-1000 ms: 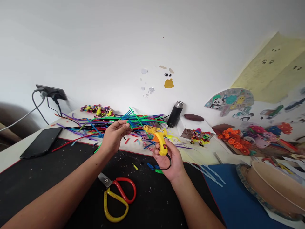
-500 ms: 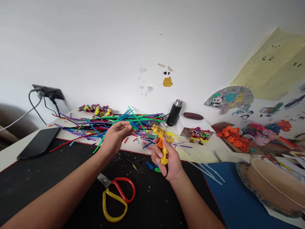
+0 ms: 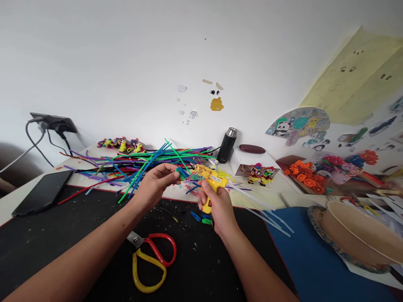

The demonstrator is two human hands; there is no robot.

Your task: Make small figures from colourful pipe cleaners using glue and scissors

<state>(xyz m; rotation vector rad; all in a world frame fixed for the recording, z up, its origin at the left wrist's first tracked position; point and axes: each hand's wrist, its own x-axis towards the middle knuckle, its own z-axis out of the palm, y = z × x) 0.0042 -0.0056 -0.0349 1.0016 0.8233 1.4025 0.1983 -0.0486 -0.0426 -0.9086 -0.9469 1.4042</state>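
My left hand (image 3: 159,182) pinches a small blue and green pipe-cleaner piece (image 3: 181,173) between thumb and fingers. My right hand (image 3: 218,205) is wrapped round the handle of a yellow hot glue gun (image 3: 211,176), its nozzle end turned left toward that piece. A small gap seems to lie between the two. A clear glue stick (image 3: 252,197) sticks out of the gun's back. On the black mat below the gun rest short blue (image 3: 195,216) and green (image 3: 207,221) pieces. Scissors with red and yellow handles (image 3: 151,262) lie nearer me.
Behind my hands spreads a heap of coloured pipe cleaners (image 3: 138,161). A black flask (image 3: 227,146) stands by the wall. Left lies a phone (image 3: 42,193); right are loose glue sticks (image 3: 277,222) and a large bowl (image 3: 355,239). Small figures (image 3: 260,174) stand at the back right.
The glue gun has turned from pointing away to lying more sideways, its nozzle toward my left hand. My left hand has shifted slightly right with the piece. The whole view has shifted a little.
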